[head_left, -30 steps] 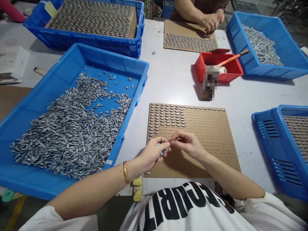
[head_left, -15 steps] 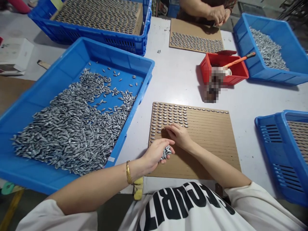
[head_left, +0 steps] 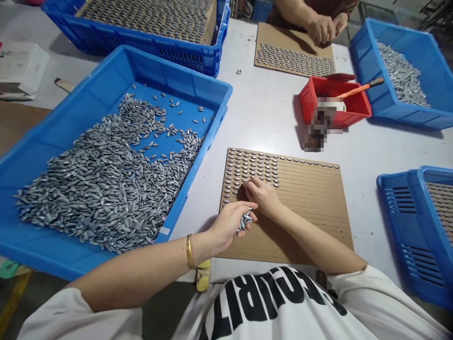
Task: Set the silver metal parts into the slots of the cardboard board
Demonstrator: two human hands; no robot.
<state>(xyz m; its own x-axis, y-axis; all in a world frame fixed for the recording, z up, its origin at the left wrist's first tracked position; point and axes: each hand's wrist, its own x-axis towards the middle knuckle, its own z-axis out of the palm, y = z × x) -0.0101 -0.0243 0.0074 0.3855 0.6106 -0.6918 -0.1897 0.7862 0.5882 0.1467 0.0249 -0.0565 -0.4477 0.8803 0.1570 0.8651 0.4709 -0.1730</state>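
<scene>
A grooved cardboard sheet (head_left: 304,203) lies in front of me, with rows of small silver spindle-shaped pieces (head_left: 252,165) at its upper left and one row along its top edge. Over the sheet's left part my left hand (head_left: 230,224) is cupped round a handful of the same pieces (head_left: 245,221). My right hand (head_left: 262,196) is just beside it, fingertips pinched together down at the rows; what they hold, if anything, is hidden. To the left, a big blue tray (head_left: 177,75) contains a heap of loose silver pieces (head_left: 106,184).
A red box (head_left: 354,118) with an orange-handled tool stands beyond the sheet. Blue crates are at the right (head_left: 406,222) and upper left (head_left: 141,49). Across the table, another person's hands (head_left: 323,29) are above a second sheet (head_left: 283,42), near a blue bin (head_left: 389,111).
The view has shifted slightly. My right fingers have curled in closer over the rows, while my left hand keeps its handful. The other person's hands have moved a little.
</scene>
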